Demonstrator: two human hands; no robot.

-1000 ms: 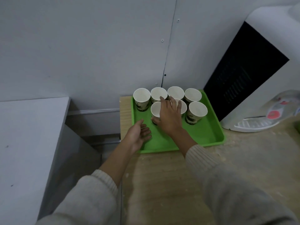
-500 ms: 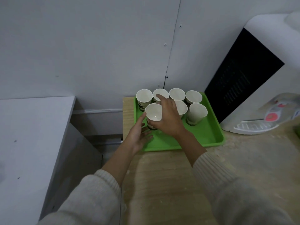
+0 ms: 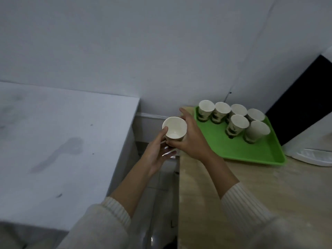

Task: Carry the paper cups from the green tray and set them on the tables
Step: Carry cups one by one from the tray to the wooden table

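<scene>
White table [image 3: 62, 141] on L, wooden table [image 3: 233, 203] on R w/ green tray [image 3: 242, 151] & six paper cups [image 3: 239, 123] on it, R hand [image 3: 194, 141] wrapped round a 7th cup [image 3: 175, 129] over the gap btwn tables, L hand [image 3: 156, 157] fingers spread loosely beneath, thumb on rim.

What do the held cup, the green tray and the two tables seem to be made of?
Held cup: probably paper; thin rolled rim, matte white inside. Green tray: likely plastic; even bright colour, smooth moulded rim. Beige table: looks like pale wood or laminate, faint grain. White table: smooth matte surface with dark smudges; material unclear.
</scene>
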